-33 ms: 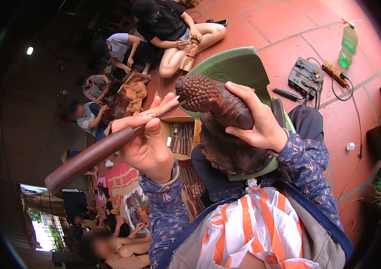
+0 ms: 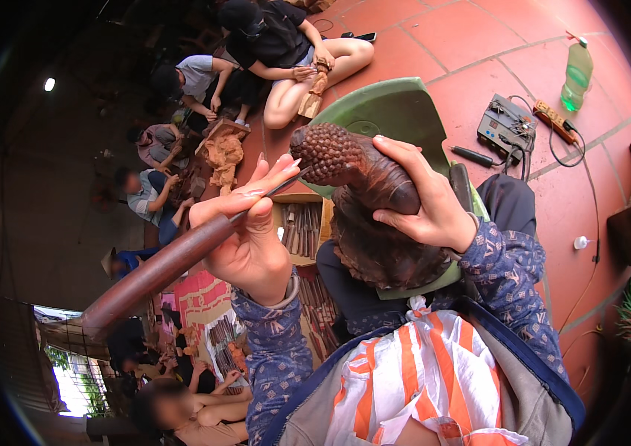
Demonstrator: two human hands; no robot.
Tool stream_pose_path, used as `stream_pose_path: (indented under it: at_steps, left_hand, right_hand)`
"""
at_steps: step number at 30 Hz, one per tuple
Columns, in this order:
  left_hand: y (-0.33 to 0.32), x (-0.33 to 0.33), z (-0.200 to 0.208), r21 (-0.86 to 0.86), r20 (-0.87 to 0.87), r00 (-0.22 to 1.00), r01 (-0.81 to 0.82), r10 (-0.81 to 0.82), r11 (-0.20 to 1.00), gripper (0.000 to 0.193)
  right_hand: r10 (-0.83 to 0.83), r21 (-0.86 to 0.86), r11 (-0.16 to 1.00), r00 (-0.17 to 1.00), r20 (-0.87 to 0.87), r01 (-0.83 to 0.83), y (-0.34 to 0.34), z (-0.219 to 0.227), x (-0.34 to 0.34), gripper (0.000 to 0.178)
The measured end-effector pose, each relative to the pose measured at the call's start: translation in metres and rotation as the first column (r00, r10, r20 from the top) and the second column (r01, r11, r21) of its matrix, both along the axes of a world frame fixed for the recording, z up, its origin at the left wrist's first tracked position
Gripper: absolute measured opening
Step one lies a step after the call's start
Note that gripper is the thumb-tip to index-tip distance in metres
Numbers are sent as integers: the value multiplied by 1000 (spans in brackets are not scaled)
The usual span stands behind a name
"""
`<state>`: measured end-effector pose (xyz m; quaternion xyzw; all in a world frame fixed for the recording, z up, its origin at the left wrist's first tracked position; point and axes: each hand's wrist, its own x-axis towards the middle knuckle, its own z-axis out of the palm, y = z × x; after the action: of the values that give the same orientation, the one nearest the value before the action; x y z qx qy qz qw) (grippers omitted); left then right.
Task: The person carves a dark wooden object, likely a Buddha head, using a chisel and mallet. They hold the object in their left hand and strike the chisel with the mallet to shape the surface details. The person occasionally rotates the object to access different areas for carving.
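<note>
A dark wooden carving rests at my lap, its head covered in small round curls and pointing left. My right hand is wrapped round the smooth part just behind the curls. In my left hand is a carving chisel, pinched by its thin metal shank between thumb and fingers. Its thick brown handle slants down to the left. The blade's tip is at the edge of the curls; whether it touches them I cannot tell.
Behind the carving stands a green plastic seat. Several chisels fill a wooden box, with more beside it. On the tiles at right are a grey power unit, a power strip, cables and a green bottle. Several people sit at left.
My left hand has shifted slightly right, and the chisel's handle end has dropped, making it slant more steeply. My right hand and the carving stay put. A blue-clothed person shows behind the handle.
</note>
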<state>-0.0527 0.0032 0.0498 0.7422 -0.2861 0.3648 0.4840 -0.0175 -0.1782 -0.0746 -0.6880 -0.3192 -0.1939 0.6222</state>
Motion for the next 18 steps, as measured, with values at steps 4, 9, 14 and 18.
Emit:
stream_pose_path:
  at_steps: [4, 9, 14, 18]
  left_hand:
    - [-7, 2, -2, 243, 129, 990, -79, 48, 967, 17]
    - [-5, 1, 5, 435, 146, 987, -122, 64, 892, 15]
    - [-5, 1, 14, 533, 186, 982, -139, 44, 835, 13]
    - [-8, -4, 18, 603, 215, 969, -232, 126, 763, 12]
  right_hand:
    - [0, 5, 1000, 1000, 2, 0, 0, -1, 0, 83]
    - [-3, 9, 1000, 1000, 7, 3, -1, -2, 1, 83]
    - [0, 11, 1000, 1000, -4, 0, 0, -1, 0, 82]
    - [-9, 6, 1000, 1000, 4, 9, 0, -2, 0, 81]
